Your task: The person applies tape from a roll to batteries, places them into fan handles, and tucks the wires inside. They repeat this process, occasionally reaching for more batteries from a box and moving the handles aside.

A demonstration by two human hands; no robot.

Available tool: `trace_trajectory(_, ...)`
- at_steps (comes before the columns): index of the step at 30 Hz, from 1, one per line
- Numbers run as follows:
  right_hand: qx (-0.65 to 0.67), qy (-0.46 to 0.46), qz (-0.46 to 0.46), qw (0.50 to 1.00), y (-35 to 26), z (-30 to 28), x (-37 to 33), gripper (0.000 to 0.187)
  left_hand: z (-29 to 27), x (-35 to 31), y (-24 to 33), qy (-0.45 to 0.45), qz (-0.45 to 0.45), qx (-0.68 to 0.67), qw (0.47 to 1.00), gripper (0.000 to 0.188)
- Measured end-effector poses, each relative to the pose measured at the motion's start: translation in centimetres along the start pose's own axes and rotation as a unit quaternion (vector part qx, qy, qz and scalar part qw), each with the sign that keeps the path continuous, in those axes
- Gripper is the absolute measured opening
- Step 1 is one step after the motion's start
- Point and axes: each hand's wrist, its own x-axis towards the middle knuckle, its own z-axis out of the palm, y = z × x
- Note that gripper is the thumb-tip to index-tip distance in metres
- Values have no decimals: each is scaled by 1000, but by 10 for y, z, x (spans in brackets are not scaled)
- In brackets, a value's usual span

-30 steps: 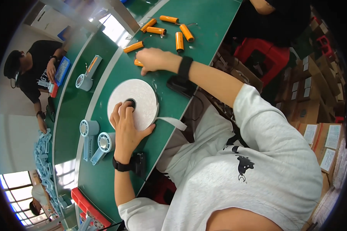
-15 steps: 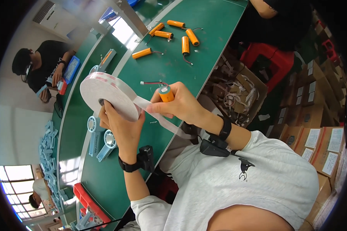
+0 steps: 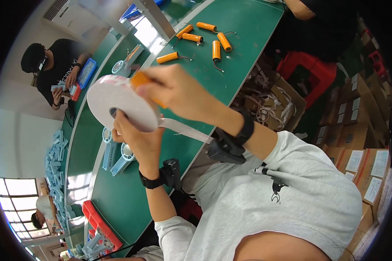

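A wide white tape roll [image 3: 133, 108] is gripped in my left hand [image 3: 140, 141], whose fingers reach into its core. From the roll's edge a loose strip of tape [image 3: 185, 129] trails right towards my lap. My right hand [image 3: 172, 91], blurred by motion, holds an orange cylindrical battery [image 3: 140, 80] against the roll's outer tape surface. Its wire is mostly hidden. Several similar orange batteries [image 3: 216, 51] with thin leads lie farther back on the green table [image 3: 244, 30].
Light-blue fan housings [image 3: 123, 160] lie left of my left forearm. At the lower left is a red tray [image 3: 101, 226] with parts. A cardboard box [image 3: 287, 98] of scraps and a red stool [image 3: 307, 71] stand right of the table. Other people work nearby.
My right hand has moved left and up, bringing the battery from beside the roll onto its outer surface. My left hand still holds the roll; the strip now hangs apart from my right fingers.
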Motion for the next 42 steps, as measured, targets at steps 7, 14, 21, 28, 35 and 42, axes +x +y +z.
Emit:
trace_trajectory(7,44,73,-3,996,31,25,9,24,6,0,2,16,23,46,999,83)
trace_trajectory(14,339,242,67,907,51,13,23,15,19,-2,25,-36,-32,29,998,72)
trace_trajectory(21,341,405,-101,842,42,-91,68,32,14,-42,9,-244,67,-61,966,78)
trace_trajectory(28,355,1,-86,931,59,-99,2,44,-57,15,-54,-335,107,-142,925,74)
trace_trajectory(35,220,59,-52,972,71,-67,-17,31,-39,27,-74,-386,39,-176,905,71)
trace_trajectory(42,109,50,23,993,64,-66,-31,39,-97,-12,-99,-427,-86,-17,900,53)
